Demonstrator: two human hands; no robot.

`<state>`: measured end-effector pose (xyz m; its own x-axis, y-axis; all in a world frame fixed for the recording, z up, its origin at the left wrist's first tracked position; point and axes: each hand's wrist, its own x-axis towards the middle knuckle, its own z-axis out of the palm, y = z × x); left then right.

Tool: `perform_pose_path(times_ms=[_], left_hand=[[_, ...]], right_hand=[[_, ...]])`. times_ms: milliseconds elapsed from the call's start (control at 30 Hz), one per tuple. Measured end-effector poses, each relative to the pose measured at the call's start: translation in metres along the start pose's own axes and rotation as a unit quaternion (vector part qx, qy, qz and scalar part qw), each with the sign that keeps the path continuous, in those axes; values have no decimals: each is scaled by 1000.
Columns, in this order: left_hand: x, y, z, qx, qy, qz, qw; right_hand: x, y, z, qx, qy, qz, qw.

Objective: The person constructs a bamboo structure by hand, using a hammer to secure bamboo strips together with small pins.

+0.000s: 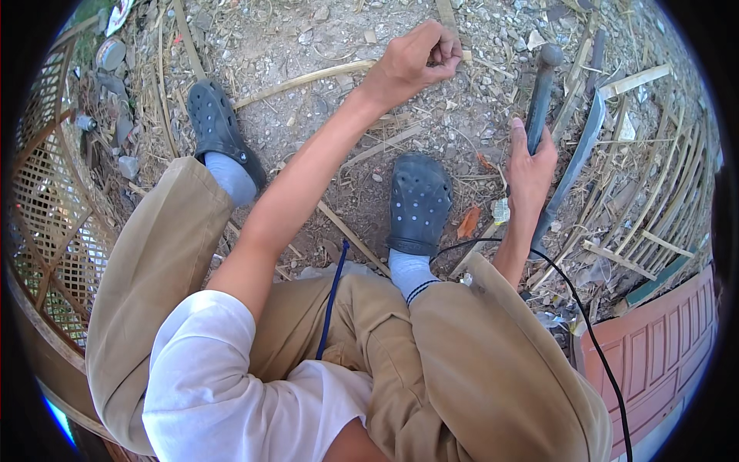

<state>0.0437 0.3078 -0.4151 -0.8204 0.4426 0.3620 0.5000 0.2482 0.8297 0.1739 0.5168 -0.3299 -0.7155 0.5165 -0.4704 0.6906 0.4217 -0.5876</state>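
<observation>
Bamboo litter covers the stony ground where a seated person in tan trousers and dark perforated clogs works with both hands. Landmark: the right clog [419, 202], planted at the middle of the scene. Up and away from it, the left hand [412, 60], reaching across the body, is pinched shut on the near end of a thin bamboo strip [449, 19] that runs off toward the top edge. Just right of the clog, the right hand [530, 165] is clamped round the dark handle of a long knife [566, 165], its grey blade curving on past the hand, tip low. Well left of the clog stands a finished lattice of woven bamboo [54, 208]; to its far right lie loose bamboo slats [654, 200] in a heap. Judging by this, the strip is only just picked up and no cut on it shows; much raw material appears left to work.
</observation>
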Motion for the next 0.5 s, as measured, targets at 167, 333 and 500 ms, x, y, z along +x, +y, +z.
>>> perform_pose_path(times_ms=[167,333,500], left_hand=[[-1,0,-2,23,-7,20,999],[-1,0,-1,-1,-3,7,1000],[1,3,-3,2,-5,-2,1000]], right_hand=[[-50,19,29,168,-23,-43,985],[-64,15,35,122,-34,-145,981],[-56,13,42,106,-76,-148,980]])
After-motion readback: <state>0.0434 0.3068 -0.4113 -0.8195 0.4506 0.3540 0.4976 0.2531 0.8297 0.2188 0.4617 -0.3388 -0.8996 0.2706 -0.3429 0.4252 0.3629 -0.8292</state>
